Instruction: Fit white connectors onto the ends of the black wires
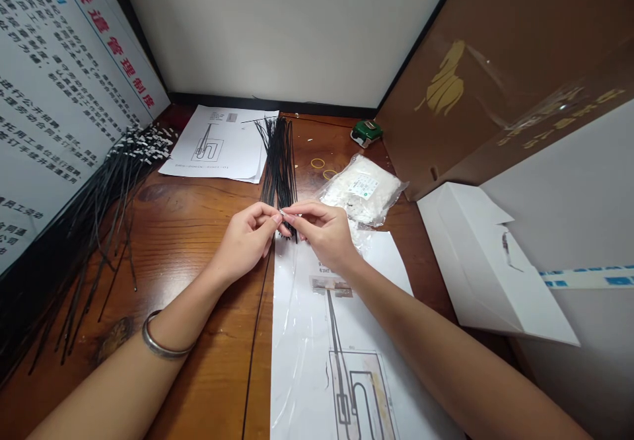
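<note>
Over the near end of a bundle of thin black wires (280,159), my two hands meet fingertip to fingertip. My left hand (252,232) is closed in a pinch on a tiny white connector (282,213), mostly hidden by the fingers. My right hand (324,232) also pinches, and what shows at its fingertips looks like the end of a thin black wire. Just beyond my right hand lies a clear plastic bag of small white pieces (364,187) with a label. Beneath my right forearm is a plastic-covered drawing sheet (302,334).
Many black wires with white connectors (141,144) lean against a printed board (74,63) at the left. Printed sheets (222,146) lie at the back. A green tape measure (366,133), a yellow rubber band (317,163) and an open white box (475,261) are at the right.
</note>
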The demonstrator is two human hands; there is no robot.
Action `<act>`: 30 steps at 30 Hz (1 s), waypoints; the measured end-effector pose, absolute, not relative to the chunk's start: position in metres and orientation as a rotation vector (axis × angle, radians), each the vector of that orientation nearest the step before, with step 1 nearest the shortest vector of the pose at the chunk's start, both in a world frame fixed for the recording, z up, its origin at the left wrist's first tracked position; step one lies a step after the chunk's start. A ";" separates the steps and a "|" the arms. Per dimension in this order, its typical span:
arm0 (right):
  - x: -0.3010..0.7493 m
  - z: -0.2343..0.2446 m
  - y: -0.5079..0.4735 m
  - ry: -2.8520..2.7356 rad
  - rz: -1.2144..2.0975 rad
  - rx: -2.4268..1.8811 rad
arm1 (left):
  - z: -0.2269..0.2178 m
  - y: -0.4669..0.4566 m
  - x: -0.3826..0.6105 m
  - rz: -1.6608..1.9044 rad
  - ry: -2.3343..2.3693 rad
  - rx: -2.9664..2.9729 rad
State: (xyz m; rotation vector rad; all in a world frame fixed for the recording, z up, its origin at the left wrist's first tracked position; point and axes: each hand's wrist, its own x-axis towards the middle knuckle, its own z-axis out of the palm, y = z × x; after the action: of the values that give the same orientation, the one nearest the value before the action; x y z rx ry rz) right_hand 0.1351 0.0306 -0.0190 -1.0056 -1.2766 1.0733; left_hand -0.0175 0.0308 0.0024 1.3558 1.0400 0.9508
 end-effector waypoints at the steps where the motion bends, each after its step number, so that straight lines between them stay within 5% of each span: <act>1: 0.135 -0.019 0.030 -1.273 1.072 -1.002 | 0.002 0.031 -0.018 0.953 1.038 1.357; 30: 0.136 -0.013 0.030 -1.141 1.180 -1.122 | 0.000 0.031 -0.017 0.957 1.110 1.323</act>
State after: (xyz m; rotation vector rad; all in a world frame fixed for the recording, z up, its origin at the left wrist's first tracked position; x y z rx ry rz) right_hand 0.1364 0.0300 -0.0129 -1.1222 -1.1413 1.1800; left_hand -0.0165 0.0306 -0.0004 1.3235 1.1098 0.9567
